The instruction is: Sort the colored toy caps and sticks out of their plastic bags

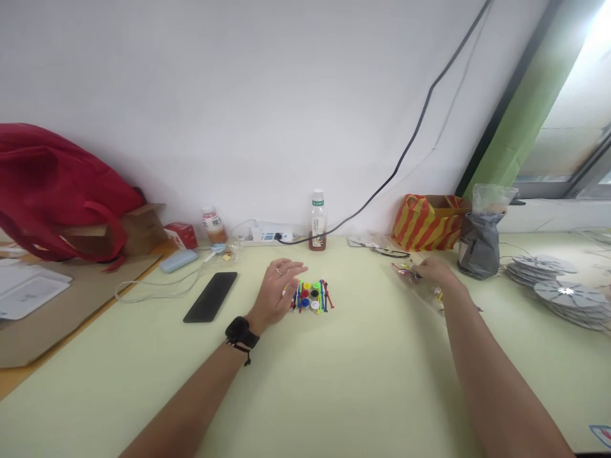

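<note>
My left hand (277, 291), with a ring on one finger and a black watch (242, 331) on the wrist, has its fingers stretched out and apart. It rests at the left edge of a small group of coloured pieces. There, round button-like pieces (305, 303) in several colours lie in rows, flanked by thin coloured plastic sticks (326, 296). To the right, my right hand (435, 273) pinches a clear plastic bag (424, 296) with small coloured pieces in it. Its fingertips are partly hidden, and I cannot tell whether they also hold a piece.
A black phone (210, 297) lies left of my left hand. Behind stand a drink bottle (317, 222), another bottle (213, 226) and a power strip (272, 236). At right are a striped bag (427, 222), a grey bag (480, 245) and stacked grey discs (568, 296).
</note>
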Motion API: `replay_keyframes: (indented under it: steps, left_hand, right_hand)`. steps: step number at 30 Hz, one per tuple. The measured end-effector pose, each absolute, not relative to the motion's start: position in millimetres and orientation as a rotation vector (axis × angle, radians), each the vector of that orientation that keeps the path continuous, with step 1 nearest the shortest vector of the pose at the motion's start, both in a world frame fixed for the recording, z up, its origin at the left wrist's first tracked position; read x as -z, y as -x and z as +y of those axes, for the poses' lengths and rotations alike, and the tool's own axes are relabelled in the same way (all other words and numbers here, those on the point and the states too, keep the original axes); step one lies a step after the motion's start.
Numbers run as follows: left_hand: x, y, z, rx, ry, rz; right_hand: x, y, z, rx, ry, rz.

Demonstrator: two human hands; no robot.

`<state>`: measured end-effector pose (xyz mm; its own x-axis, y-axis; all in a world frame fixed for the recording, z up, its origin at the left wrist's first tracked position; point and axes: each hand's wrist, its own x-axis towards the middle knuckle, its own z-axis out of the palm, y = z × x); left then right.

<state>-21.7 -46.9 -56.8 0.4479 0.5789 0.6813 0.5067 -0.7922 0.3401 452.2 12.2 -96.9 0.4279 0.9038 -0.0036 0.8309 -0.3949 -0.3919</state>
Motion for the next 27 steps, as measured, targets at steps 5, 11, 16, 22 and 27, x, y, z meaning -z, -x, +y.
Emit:
replay_keyframes:
  steps: [5, 11, 16, 22, 27]
  left_hand:
    - [17, 16, -25, -1.492, -2.389, 1.067]
    - [-30, -6, -1, -1.092, -2.266, 1.022]
    - [-27, -22, 8, -0.942, -2.335, 1.02]
    - [5, -40, 9, -0.711, -2.339, 0.966]
    - [31, -53, 11, -0.69, -2.273, 0.955]
  right_hand:
    - [84, -425, 23, -0.515, 2.294, -1.673]
    - [75, -385, 22, -0.71, 2.17, -1.777]
    - [65, -362, 21, -0.833, 1.941, -1.887]
    - [47, -361, 12, -0.956, 1.695, -1.876]
    - [15, -356, 0, -1.002, 1.461, -1.95]
